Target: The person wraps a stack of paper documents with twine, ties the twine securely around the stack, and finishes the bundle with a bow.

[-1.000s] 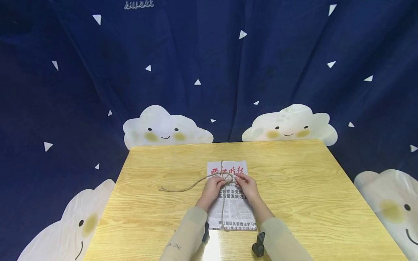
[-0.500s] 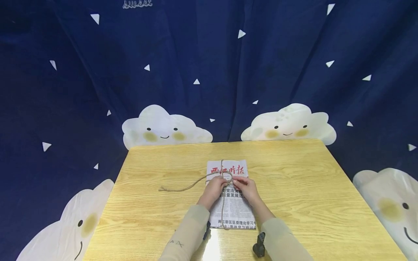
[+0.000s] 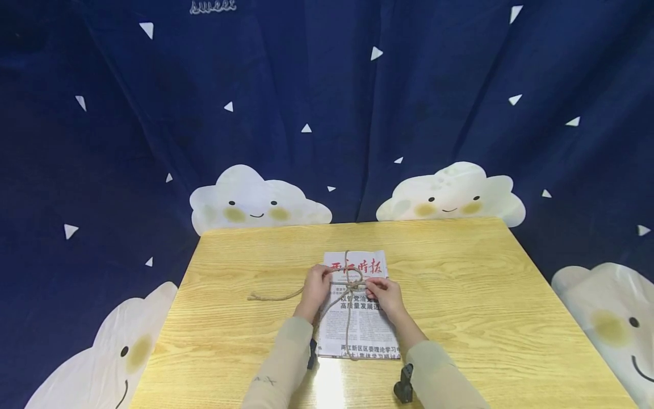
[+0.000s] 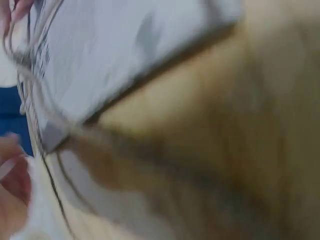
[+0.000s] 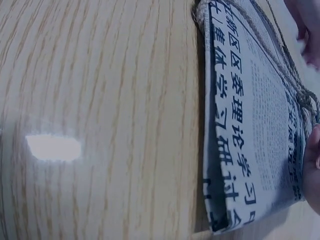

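A folded newspaper bundle lies on the table, wrapped crosswise with brown twine that crosses in a loose knot near its middle. My right hand pinches a small loop of twine just right of the knot. At the bundle's left edge, my left hand has its fingertips on the strand that curves over from the upper loop. One strand runs from the knot down past the left wrist. In the left wrist view, the left hand is blurred and partly cut off. The right wrist view shows the knot beside the right thumb.
The twine's frayed free end trails on the wooden table to the left. Behind the table hangs a dark blue curtain with cloud prints. Dark wrist devices sit under both sleeves.
My left hand has moved from the knot leftward to the upper strand, baring the knot and a strand running down-left. The right hand stays at the right of the knot with the loop.
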`<move>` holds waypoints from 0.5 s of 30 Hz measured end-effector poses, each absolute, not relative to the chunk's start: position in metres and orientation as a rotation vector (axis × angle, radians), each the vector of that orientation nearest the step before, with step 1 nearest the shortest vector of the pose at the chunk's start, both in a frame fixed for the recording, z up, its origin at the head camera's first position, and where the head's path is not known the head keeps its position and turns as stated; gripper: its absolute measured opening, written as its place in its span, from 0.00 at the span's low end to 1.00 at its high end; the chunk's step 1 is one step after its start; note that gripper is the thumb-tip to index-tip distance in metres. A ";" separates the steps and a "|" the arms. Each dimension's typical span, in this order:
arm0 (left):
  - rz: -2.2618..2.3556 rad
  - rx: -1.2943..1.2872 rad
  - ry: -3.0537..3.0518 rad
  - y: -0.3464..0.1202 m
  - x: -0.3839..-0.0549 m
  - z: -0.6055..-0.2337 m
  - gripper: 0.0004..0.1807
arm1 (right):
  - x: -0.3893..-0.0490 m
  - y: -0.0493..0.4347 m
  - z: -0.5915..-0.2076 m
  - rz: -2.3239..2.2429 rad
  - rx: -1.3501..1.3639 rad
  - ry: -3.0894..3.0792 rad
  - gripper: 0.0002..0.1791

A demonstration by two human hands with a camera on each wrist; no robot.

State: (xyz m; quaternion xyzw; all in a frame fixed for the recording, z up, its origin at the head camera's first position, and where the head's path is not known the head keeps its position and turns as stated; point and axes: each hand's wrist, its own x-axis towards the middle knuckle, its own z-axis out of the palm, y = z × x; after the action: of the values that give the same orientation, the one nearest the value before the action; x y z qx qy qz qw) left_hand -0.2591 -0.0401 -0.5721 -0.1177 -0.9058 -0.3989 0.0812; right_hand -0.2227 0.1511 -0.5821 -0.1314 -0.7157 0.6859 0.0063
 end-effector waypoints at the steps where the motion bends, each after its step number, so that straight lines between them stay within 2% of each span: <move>1: -1.108 -0.272 -2.740 -0.045 -0.261 -0.571 0.07 | -0.222 0.151 -0.582 2.148 -0.417 -2.239 0.11; 5: -0.713 -0.094 -2.924 -0.062 -0.271 -0.578 0.04 | -0.222 0.151 -0.583 2.132 -0.438 -2.259 0.11; 6: -0.630 -0.119 -2.912 -0.067 -0.279 -0.596 0.01 | -0.222 0.150 -0.583 2.129 -0.443 -2.265 0.11; 11: -0.447 -0.262 -2.892 -0.081 -0.315 -0.668 0.12 | -0.223 0.150 -0.583 2.113 -0.454 -2.292 0.11; 12: -0.509 -0.250 -2.934 -0.080 -0.317 -0.667 0.12 | -0.223 0.150 -0.583 2.114 -0.451 -2.296 0.11; 15: -0.814 -0.154 -3.043 -0.074 -0.300 -0.604 0.11 | -0.223 0.150 -0.583 2.115 -0.444 -2.308 0.11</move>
State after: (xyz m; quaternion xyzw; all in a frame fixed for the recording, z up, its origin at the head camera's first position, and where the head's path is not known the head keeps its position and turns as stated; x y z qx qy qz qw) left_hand -0.2998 -0.0744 -0.6038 -0.0489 -0.9649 -0.2580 -0.0062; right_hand -0.2231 0.1496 -0.5826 -0.1405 -0.7300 0.6688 -0.0103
